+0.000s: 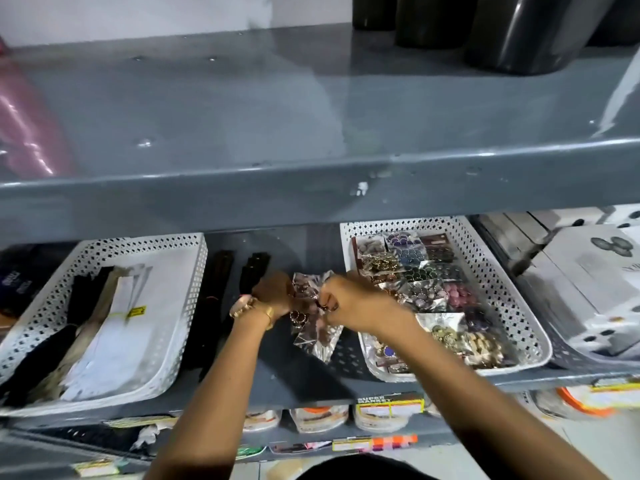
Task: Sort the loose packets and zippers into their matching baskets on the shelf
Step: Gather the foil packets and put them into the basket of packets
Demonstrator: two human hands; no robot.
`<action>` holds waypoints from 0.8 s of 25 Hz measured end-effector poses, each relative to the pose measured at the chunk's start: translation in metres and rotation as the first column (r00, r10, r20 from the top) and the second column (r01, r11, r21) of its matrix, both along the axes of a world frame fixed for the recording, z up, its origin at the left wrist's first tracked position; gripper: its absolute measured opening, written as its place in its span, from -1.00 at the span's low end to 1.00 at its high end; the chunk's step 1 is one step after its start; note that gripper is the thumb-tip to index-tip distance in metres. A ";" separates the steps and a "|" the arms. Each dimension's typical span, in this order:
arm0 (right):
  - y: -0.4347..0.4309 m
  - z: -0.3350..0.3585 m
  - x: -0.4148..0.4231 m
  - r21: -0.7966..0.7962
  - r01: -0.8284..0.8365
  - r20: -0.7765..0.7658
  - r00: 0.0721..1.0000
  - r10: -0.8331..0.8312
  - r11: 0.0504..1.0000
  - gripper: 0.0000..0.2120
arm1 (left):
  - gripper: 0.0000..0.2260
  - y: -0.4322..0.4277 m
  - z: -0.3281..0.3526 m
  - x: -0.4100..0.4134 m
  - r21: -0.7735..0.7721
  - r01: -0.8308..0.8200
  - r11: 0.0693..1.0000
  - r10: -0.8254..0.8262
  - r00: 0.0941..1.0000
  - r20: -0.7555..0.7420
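Note:
Both of my hands meet over the grey shelf between two white perforated baskets. My left hand (pixel 273 292) and my right hand (pixel 341 296) are closed on a bunch of clear packets of buttons (pixel 317 336), which hang down onto the shelf. The right basket (pixel 502 289) holds several more button packets (pixel 426 275). The left basket (pixel 180 306) holds bundled zippers (pixel 104 327) in black, beige and white. Two bundles of loose black zippers (pixel 254 271) lie on the shelf between the left basket and my left hand.
A grey upper shelf (pixel 311 188) overhangs the baskets, with black bins (pixel 512 32) on it. White boxes (pixel 588 282) sit to the right of the button basket. Lower shelves carry packaged goods and price labels (pixel 391 407).

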State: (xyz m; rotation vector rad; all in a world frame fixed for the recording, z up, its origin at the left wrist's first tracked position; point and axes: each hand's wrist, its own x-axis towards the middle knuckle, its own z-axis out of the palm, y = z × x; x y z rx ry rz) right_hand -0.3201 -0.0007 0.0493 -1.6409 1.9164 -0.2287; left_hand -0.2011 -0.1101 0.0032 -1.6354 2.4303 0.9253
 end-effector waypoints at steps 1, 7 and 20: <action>-0.007 -0.013 0.014 0.028 -0.017 -0.079 0.997 0.019 0.999 -0.77 | -0.67 0.006 -0.008 0.000 -0.008 -0.054 0.999 0.053 0.998 -0.046; -0.026 -0.045 0.041 0.073 0.088 -0.351 0.935 -0.057 0.993 -0.70 | -0.85 0.000 -0.039 0.016 -0.007 -0.259 0.966 0.256 0.956 -0.146; 0.026 0.022 -0.106 -0.464 0.294 0.261 0.947 -0.188 0.835 -0.78 | -0.80 0.024 0.058 -0.034 -0.313 0.149 0.938 -0.306 0.782 -0.543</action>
